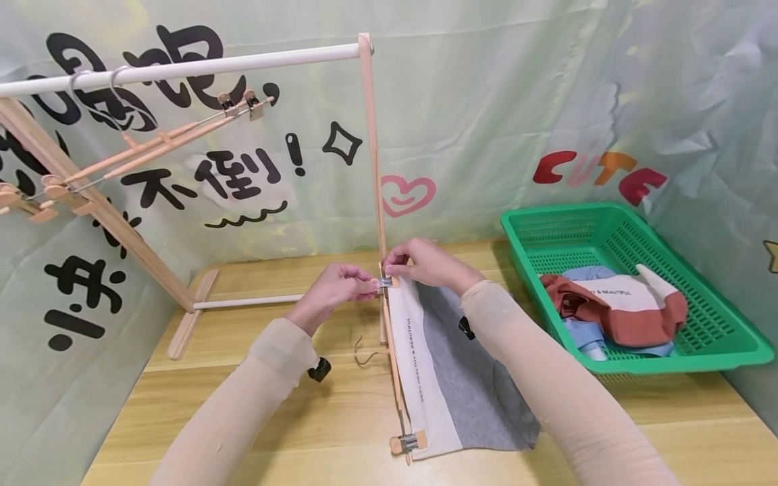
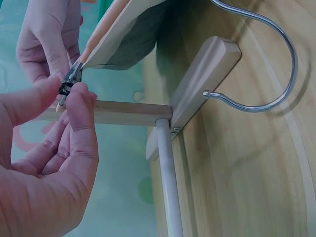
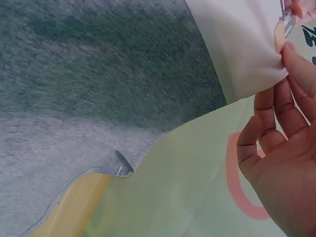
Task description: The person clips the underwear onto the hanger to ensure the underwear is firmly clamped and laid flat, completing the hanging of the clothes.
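A grey garment (image 1: 471, 378) with a white lettered waistband (image 1: 413, 351) lies along a wooden clip hanger (image 1: 394, 374) on the table. The hanger's near clip (image 1: 408, 443) bites the band's near corner. At the far end, my left hand (image 1: 337, 290) pinches the other clip (image 2: 71, 81) between thumb and forefinger. My right hand (image 1: 434, 262) pinches the band's far corner beside that clip; in the right wrist view the white cloth (image 3: 252, 54) runs up to its fingertips. The metal hook (image 2: 291, 59) points left, away from the garment.
A wooden rack with a white top rail (image 1: 243, 63) stands at the back left, with clip hangers (image 1: 164, 142) hanging from it. Its right post (image 1: 372, 148) rises just behind my hands. On the right sits a green basket (image 1: 717, 358) of folded clothes (image 1: 638, 317).
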Available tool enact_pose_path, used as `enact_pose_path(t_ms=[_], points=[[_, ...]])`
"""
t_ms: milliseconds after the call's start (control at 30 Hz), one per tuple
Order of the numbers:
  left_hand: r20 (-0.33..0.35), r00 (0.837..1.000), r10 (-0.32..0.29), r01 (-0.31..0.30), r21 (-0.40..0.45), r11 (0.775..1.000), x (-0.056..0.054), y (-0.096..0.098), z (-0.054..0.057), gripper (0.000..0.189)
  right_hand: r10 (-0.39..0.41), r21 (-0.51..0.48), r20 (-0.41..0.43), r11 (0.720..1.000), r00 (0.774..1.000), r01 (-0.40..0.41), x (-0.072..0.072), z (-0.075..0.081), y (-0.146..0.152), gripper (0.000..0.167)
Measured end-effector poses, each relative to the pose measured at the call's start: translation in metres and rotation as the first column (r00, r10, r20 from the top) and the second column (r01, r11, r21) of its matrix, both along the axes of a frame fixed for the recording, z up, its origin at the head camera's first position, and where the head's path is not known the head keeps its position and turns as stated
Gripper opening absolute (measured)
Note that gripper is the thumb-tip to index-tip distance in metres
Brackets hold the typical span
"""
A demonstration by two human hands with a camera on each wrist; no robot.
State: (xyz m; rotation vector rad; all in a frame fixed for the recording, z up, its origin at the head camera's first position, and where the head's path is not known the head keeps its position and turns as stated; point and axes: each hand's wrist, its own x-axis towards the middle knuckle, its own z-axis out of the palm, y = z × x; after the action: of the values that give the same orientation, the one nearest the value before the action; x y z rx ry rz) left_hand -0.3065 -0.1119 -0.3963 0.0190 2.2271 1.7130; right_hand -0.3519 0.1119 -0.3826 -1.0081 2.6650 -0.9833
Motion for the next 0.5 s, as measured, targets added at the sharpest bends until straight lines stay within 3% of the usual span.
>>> enact_pose_path(t_ms=[133,300,500], points=[[0.011,1.0,-0.008,0.008,0.001,1.0,0.002,-0.003,-0.003,0.017,-0.019,-0.01,0.011,1.0,1.0,0.019,0.001,-0.002,0.002,0.011],[0.038,0.999,-0.007,0.008,-0.02,1.0,0.005,-0.011,-0.014,0.018,-0.027,0.008,0.008,1.0,1.0,0.027,0.002,-0.007,0.01,0.013],[0.079,0.997,-0.012,0.017,-0.067,0.998,0.004,-0.02,-0.03,0.022,-0.032,0.172,0.092,0.985,0.995,0.016,0.003,-0.022,0.024,0.025]])
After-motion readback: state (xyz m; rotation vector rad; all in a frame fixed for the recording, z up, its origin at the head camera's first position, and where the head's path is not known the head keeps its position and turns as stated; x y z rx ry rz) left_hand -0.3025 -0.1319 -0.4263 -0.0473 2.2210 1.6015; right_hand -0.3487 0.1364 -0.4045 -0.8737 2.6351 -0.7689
